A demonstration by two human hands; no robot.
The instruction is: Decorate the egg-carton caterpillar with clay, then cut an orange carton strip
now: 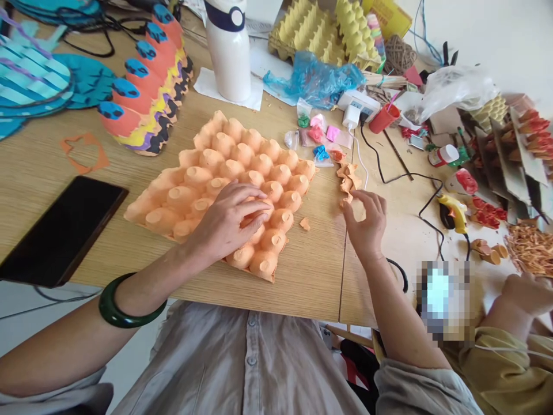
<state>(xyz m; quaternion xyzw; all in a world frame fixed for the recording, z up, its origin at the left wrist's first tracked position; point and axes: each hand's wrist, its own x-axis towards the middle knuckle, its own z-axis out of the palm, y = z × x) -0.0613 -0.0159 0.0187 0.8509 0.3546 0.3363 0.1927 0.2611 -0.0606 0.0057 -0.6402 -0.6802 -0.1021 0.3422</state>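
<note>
Orange egg tray (224, 173) partly under left hand (228, 222)

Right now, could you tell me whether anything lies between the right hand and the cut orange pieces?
Nothing visible does. The right hand is right beside the cut pieces. The left hand rests on the tray, off to the side.

Black phone (64, 230) lies at the desk's (302, 271) near-left edge. White bottle (228, 49) stands upright at the back, with a blue bag (313, 78) beside yellow egg trays (324, 29).

Orange egg tray (224, 173), green bangle (113, 305), black phone (60, 230), yellow egg cartons (319, 29).
</note>
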